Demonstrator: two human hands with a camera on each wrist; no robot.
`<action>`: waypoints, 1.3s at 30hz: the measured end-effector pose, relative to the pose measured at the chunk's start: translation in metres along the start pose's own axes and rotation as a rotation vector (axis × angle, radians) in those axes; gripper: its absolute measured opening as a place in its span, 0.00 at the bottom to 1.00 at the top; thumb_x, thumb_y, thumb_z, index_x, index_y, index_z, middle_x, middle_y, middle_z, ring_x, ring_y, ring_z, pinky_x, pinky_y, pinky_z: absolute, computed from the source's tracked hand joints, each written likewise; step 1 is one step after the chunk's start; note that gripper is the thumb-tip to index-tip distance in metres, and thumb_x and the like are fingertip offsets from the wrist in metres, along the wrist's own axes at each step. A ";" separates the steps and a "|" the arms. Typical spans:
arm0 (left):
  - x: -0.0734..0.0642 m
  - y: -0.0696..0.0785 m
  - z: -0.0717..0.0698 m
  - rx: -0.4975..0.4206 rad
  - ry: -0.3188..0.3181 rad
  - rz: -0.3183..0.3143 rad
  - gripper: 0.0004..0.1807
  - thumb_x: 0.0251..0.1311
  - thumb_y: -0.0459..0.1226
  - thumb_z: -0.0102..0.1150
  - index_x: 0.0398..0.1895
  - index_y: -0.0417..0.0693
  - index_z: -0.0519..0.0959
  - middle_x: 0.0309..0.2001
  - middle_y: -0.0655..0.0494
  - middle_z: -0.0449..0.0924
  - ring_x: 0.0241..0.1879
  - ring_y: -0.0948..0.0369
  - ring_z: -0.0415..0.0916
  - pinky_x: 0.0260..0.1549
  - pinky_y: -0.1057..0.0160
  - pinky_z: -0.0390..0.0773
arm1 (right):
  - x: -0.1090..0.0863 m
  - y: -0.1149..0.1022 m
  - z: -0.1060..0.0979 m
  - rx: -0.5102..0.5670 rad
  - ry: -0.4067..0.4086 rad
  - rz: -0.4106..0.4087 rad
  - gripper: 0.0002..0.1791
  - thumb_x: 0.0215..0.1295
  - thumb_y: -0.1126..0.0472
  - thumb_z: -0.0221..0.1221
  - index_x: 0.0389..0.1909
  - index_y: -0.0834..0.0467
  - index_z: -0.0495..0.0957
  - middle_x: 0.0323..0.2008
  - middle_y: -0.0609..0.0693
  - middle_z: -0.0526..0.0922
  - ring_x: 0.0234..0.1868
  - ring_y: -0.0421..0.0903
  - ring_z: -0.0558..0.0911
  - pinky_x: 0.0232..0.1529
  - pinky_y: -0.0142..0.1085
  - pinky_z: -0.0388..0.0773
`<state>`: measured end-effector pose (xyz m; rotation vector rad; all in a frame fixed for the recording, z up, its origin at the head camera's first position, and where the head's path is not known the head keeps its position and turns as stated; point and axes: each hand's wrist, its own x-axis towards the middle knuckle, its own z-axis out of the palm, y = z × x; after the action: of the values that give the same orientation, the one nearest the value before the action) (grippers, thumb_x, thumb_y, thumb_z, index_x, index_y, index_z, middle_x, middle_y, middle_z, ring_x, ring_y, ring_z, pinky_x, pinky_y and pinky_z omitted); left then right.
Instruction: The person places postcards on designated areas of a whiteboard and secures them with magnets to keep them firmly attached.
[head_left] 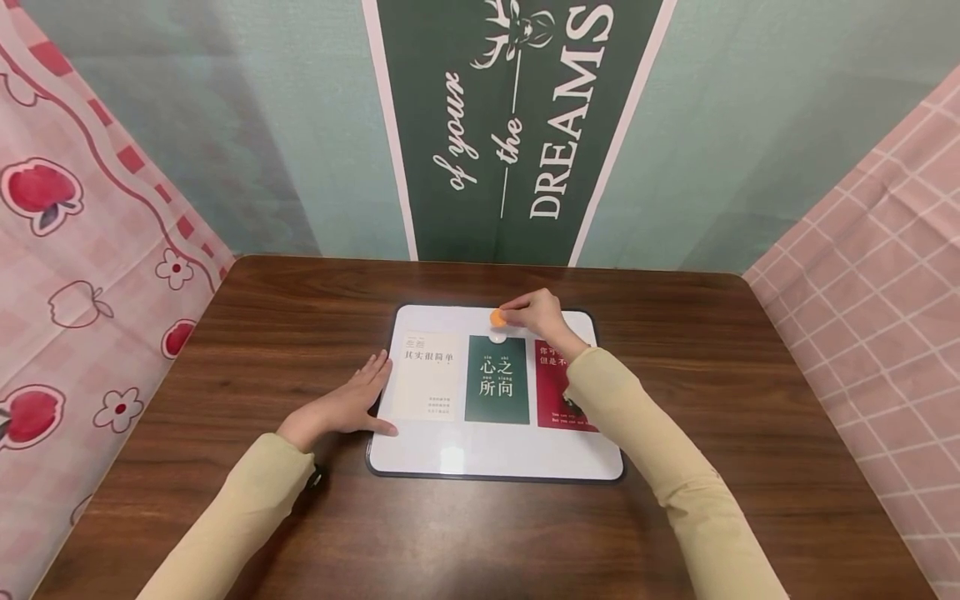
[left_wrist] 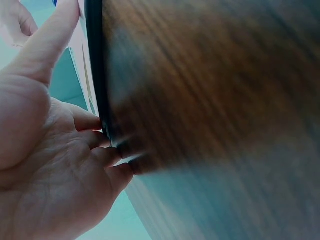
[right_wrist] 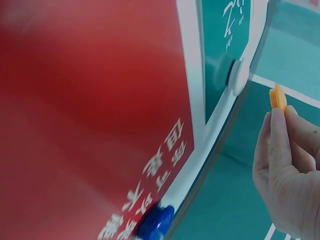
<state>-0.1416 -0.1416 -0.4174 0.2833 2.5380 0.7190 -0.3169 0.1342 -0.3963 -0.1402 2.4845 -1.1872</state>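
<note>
A whiteboard with a dark frame lies on the table, bearing a cream card, a green card and a red card. My right hand pinches a round orange magnet between thumb and fingers over the board's far edge. Just below it, a white magnet sits at the green card's top edge. A blue magnet is at the red card's top, hidden by my arm in the head view. My left hand rests against the board's left edge, fingers extended, thumb on the white surface.
The brown wooden table surrounds the board. Behind it hangs a green and teal curtain with lettering. Pink patterned cloths hang at the left and right.
</note>
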 end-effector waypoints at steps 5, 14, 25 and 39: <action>0.000 0.000 0.000 0.002 0.000 -0.002 0.60 0.45 0.52 0.66 0.69 0.31 0.39 0.70 0.36 0.29 0.69 0.43 0.27 0.64 0.44 0.40 | 0.001 -0.004 0.007 0.013 -0.008 -0.002 0.13 0.55 0.57 0.63 0.41 0.56 0.83 0.40 0.53 0.83 0.45 0.48 0.76 0.44 0.35 0.76; -0.001 0.000 0.000 -0.001 0.007 0.004 0.60 0.45 0.51 0.67 0.68 0.30 0.39 0.70 0.36 0.29 0.69 0.43 0.27 0.64 0.44 0.40 | 0.003 -0.011 0.019 0.025 -0.020 0.001 0.13 0.54 0.56 0.64 0.39 0.57 0.84 0.40 0.53 0.84 0.43 0.48 0.78 0.44 0.35 0.76; 0.000 -0.001 0.001 0.008 0.010 0.005 0.60 0.45 0.52 0.66 0.68 0.30 0.40 0.70 0.36 0.29 0.69 0.43 0.27 0.64 0.44 0.40 | 0.004 -0.019 0.033 0.135 -0.047 0.040 0.13 0.54 0.59 0.65 0.40 0.60 0.83 0.41 0.55 0.83 0.43 0.48 0.80 0.47 0.35 0.76; -0.001 0.001 0.001 0.011 0.012 0.004 0.59 0.45 0.51 0.67 0.68 0.31 0.40 0.70 0.36 0.30 0.69 0.43 0.28 0.64 0.44 0.41 | 0.006 -0.027 0.060 0.220 -0.071 0.063 0.12 0.52 0.62 0.66 0.38 0.61 0.83 0.42 0.55 0.81 0.40 0.47 0.82 0.37 0.28 0.78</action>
<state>-0.1401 -0.1409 -0.4169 0.2884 2.5543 0.7103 -0.3016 0.0720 -0.4118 -0.0430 2.2629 -1.3924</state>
